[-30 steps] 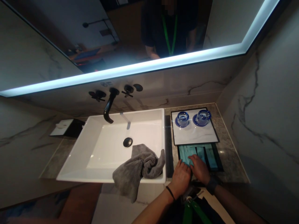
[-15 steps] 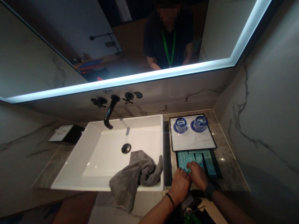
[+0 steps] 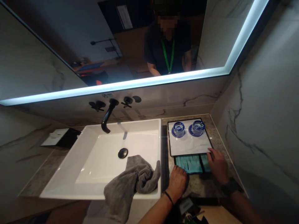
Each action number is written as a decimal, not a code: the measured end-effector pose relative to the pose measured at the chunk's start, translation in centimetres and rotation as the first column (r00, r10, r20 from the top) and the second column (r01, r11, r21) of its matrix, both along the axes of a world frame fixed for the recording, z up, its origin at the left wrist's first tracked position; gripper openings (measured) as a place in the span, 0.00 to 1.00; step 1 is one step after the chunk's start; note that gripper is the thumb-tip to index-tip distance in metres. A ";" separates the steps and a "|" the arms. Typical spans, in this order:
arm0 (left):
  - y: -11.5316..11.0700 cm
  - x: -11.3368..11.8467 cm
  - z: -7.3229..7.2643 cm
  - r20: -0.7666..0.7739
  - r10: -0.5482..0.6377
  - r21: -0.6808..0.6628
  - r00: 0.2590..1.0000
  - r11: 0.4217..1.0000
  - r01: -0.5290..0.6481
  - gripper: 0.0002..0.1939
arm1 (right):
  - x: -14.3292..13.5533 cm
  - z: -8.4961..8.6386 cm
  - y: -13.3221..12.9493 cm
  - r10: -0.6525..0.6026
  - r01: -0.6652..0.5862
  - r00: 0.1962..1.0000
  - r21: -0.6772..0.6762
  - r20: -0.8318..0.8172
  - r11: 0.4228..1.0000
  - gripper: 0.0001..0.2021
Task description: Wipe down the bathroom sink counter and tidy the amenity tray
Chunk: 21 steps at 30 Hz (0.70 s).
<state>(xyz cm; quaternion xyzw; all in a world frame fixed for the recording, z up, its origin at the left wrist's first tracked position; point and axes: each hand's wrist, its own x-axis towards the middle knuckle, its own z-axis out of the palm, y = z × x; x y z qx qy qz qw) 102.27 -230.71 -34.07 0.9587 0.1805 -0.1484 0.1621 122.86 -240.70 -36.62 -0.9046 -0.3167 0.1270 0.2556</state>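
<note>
My left hand [image 3: 177,183], with a dark band at the wrist, has its fingers bent over the front left corner of a shallow black drawer [image 3: 188,173]. Teal flat packets [image 3: 187,164] lie side by side in this drawer, which juts out from under a white marble-topped tray box [image 3: 187,146]. At the box's front right corner, my right hand [image 3: 219,165] curls its fingers against the edge; a dark watch is on that wrist. Two blue-rimmed glasses [image 3: 178,130] on blue coasters stand on the white top.
To the left is a white rectangular basin [image 3: 93,155] with a black tap [image 3: 107,119]. A grey towel [image 3: 130,189] hangs over its front rim. A tissue box [image 3: 61,137] stands at far left. Above, a lit mirror [image 3: 130,46] reflects a person with a green lanyard.
My hands have parted. The right one has moved right and up to the box's corner, the left one stays at the drawer's left front. Less of the drawer shows, and the packets lie more evenly.
</note>
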 end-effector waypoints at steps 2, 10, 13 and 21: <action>0.1 0.3 0.5 -0.006 0.017 -0.001 1.000 1.000 -0.017 0.09 | 2.0 -0.4 -0.1 -0.031 0.032 0.998 -0.025 0.048 0.999 0.26; 2.8 3.9 2.9 0.265 0.457 0.105 0.849 0.862 -0.497 0.27 | 3.7 -2.6 0.6 0.026 -0.040 0.998 -0.290 -0.051 0.956 0.21; 3.6 5.6 2.6 0.169 0.539 0.061 0.825 0.830 -0.555 0.30 | 3.5 -2.4 0.1 0.057 -0.067 0.997 -0.311 -0.042 0.948 0.18; 4.0 4.8 6.6 0.068 0.424 -0.142 0.903 0.900 -0.412 0.24 | 3.6 -2.4 -3.9 0.034 -0.064 0.995 -0.319 -0.098 0.945 0.22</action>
